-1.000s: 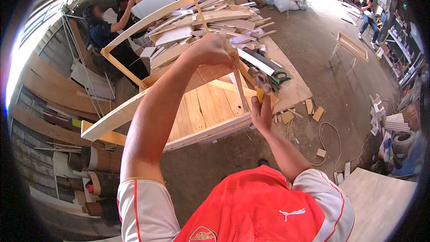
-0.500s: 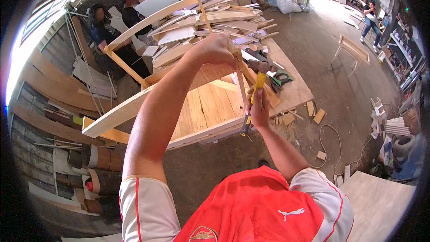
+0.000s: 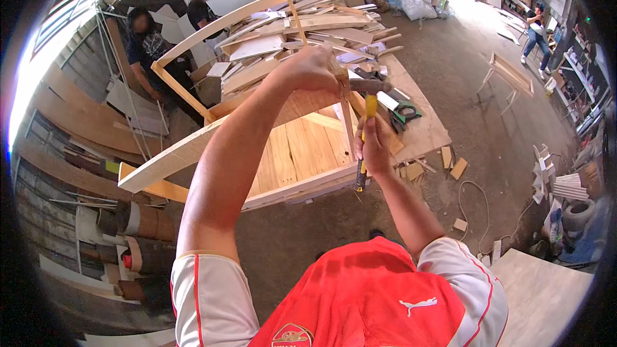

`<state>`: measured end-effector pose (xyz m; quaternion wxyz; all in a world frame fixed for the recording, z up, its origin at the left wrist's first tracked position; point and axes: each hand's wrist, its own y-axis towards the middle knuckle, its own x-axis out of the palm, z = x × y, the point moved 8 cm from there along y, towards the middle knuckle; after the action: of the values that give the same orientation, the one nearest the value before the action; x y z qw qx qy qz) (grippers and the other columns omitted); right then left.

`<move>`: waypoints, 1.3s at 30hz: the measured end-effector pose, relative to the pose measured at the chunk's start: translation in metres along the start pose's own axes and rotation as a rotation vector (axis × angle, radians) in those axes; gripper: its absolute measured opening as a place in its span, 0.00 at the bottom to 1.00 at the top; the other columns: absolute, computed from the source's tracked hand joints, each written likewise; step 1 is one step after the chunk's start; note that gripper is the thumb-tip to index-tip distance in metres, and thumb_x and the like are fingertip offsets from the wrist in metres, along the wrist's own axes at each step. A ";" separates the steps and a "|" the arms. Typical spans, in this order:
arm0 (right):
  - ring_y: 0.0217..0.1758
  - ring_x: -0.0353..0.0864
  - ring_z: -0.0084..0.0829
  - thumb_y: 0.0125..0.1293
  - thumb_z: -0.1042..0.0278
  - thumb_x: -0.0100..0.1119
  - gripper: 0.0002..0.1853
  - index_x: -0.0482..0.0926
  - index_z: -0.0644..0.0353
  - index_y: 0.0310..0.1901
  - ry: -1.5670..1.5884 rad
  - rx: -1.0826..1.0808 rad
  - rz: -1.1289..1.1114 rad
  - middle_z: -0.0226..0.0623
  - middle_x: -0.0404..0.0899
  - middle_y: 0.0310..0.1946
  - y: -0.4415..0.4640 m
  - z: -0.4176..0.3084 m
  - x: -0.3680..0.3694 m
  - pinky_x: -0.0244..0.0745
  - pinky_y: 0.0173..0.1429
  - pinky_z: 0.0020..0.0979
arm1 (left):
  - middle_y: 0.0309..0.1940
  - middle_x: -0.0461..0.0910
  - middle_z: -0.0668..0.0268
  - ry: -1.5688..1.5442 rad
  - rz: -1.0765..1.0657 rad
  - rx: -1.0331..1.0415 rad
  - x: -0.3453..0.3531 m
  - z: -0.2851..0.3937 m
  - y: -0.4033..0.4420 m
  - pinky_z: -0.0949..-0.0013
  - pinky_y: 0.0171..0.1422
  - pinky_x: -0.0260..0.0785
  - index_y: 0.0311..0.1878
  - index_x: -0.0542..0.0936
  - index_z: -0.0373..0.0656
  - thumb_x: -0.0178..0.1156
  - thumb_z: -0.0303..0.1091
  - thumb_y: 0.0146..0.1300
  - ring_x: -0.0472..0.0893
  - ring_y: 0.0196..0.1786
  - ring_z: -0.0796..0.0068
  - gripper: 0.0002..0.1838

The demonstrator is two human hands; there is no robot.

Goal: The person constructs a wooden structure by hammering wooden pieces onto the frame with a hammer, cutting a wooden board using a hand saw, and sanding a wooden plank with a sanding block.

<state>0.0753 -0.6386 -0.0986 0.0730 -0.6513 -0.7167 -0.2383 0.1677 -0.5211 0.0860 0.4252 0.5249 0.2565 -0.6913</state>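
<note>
My right hand (image 3: pixel 375 146) is closed round the handle of a hammer (image 3: pixel 371 108) with a yellow and black grip. The hammer's dark head is at or very near the end of the wooden frame, beside my left hand. With my left hand (image 3: pixel 315 69) I grip the upper corner of this pale wooden frame (image 3: pixel 168 149); the fingertips are partly hidden behind the wood. The frame has a curved rail and slender posts, and a planked panel (image 3: pixel 283 159) shows below my forearm.
Behind the frame, a table (image 3: pixel 424 122) bears a heap of wood offcuts (image 3: pixel 321 24) and a green-handled saw (image 3: pixel 406 114). Wood scraps (image 3: pixel 458 168) and a cable (image 3: pixel 486 209) lie on the floor to the right. Two people stand at the back left, another far right.
The hammer head has swung left toward the frame's end, and its handle stands more upright. My left hand keeps its place. One person at the left has leaned and lowered an arm.
</note>
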 end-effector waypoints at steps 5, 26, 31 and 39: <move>0.12 0.59 0.14 0.82 0.50 0.40 0.17 0.68 0.54 0.40 0.043 -0.024 0.026 0.21 0.62 0.16 -0.002 -0.006 0.005 0.58 0.15 0.21 | 0.38 0.82 0.49 0.006 0.005 -0.009 0.003 -0.003 0.002 0.60 0.51 0.72 0.40 0.78 0.35 0.79 0.45 0.33 0.82 0.45 0.52 0.32; 0.29 0.80 0.57 0.71 0.66 0.58 0.13 0.67 0.64 0.48 -0.846 -0.550 0.203 0.53 0.76 0.25 -0.036 -0.005 -0.010 0.72 0.30 0.50 | 0.47 0.82 0.45 -0.012 -0.079 -0.079 0.004 0.000 -0.003 0.60 0.58 0.71 0.53 0.74 0.36 0.80 0.44 0.36 0.82 0.54 0.49 0.40; 0.34 0.83 0.47 0.73 0.70 0.53 0.07 0.75 0.63 0.47 -0.941 -0.819 0.283 0.43 0.79 0.32 -0.041 -0.013 -0.003 0.76 0.36 0.42 | 0.44 0.83 0.41 -0.036 -0.045 -0.034 0.002 0.002 -0.003 0.59 0.57 0.73 0.53 0.73 0.31 0.80 0.45 0.34 0.82 0.52 0.46 0.43; 0.44 0.83 0.55 0.72 0.68 0.56 0.20 0.70 0.67 0.62 -0.907 -0.630 0.223 0.55 0.79 0.44 -0.020 0.007 -0.005 0.77 0.43 0.47 | 0.47 0.83 0.44 -0.013 -0.090 -0.087 0.003 0.000 -0.005 0.59 0.58 0.71 0.54 0.73 0.36 0.78 0.45 0.38 0.82 0.54 0.48 0.40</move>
<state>0.0583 -0.6411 -0.1113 -0.4159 -0.7505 -0.4974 -0.1277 0.1636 -0.5196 0.0827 0.4177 0.4896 0.3067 -0.7012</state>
